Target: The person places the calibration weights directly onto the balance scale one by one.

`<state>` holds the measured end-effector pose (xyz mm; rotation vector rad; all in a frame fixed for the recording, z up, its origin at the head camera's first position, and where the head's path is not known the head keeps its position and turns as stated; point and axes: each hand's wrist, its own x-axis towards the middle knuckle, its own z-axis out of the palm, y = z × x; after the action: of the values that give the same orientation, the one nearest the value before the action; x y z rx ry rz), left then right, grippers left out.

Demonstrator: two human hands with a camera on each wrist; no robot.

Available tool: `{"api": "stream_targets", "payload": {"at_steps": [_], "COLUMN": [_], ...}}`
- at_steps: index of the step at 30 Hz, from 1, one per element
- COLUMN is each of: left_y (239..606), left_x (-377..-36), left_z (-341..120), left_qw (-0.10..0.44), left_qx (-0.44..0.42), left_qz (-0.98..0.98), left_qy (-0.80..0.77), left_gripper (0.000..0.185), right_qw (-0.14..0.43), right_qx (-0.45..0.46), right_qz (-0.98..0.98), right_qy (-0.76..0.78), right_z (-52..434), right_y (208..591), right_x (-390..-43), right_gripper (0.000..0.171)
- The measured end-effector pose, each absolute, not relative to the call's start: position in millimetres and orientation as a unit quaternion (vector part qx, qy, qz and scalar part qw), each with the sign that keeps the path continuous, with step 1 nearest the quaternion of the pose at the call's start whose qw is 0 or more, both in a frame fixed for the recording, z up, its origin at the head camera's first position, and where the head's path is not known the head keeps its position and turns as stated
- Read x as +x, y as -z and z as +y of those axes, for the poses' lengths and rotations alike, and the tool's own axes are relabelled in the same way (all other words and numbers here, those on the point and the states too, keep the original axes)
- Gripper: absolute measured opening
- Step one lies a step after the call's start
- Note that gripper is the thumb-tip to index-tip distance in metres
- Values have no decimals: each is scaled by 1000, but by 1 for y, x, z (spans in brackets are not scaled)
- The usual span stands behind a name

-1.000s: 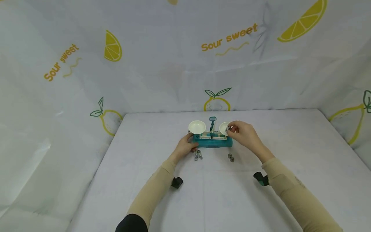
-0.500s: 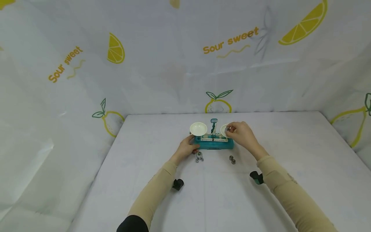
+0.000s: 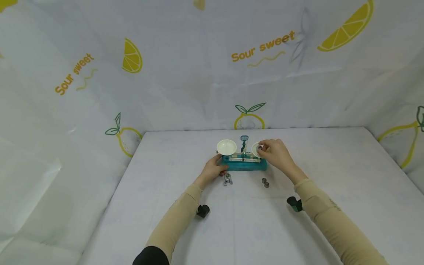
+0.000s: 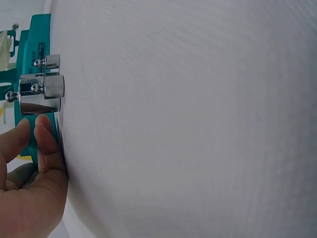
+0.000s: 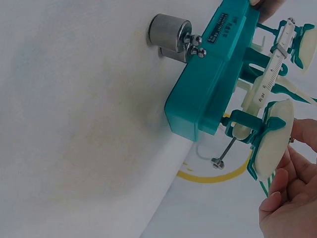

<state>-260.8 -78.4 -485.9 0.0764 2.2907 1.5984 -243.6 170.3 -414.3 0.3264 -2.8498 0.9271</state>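
A teal balance scale (image 3: 244,165) with two white pans stands toward the far side of the table. My left hand (image 3: 212,169) holds the left end of its base, thumb and fingers around it. At the right pan (image 3: 254,149), my right hand (image 3: 276,152) pinches a small metal weight (image 3: 259,147) just over the dish. In the right wrist view, the pan (image 5: 279,134) hides most of that weight. The left pan (image 3: 226,147) holds nothing. Several shiny weights (image 4: 40,94) with knobs stand in front of the base near my left hand.
Two more weights (image 3: 265,182) sit on the white-covered table (image 3: 251,224), in front of the scale's right end. A white cloth wall (image 3: 185,73) with lemon prints rises behind. Black pieces (image 3: 203,211) stick out from both sleeves.
The head view has shifted slightly. My right hand has brought the small weight a little further in over the right pan. My left hand stays on the base.
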Motion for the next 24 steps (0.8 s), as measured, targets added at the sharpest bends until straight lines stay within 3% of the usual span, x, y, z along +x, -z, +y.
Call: {"api": "stream_targets", "payload": {"at_steps": [5, 13, 17, 24], "left_y": [484, 463, 458, 482], "left_x": [-261, -247, -244, -257], "left_z": [-79, -77, -77, -78], "left_qw": [170, 176, 176, 170], "left_qx": [24, 33, 35, 30], "left_qz": [808, 806, 806, 807], "left_qy": [-564, -563, -563, -564], "left_gripper": [68, 64, 63, 66], "right_qw": [78, 107, 94, 40], "right_qx": [117, 151, 168, 183], "right_qz": [-940, -931, -930, -937], "right_qy": [-312, -315, -313, -296], "right_z": [172, 179, 184, 192], "right_y": [409, 411, 414, 425], "right_x": [-238, -218, -206, -191], "right_gripper": [35, 17, 11, 8]}}
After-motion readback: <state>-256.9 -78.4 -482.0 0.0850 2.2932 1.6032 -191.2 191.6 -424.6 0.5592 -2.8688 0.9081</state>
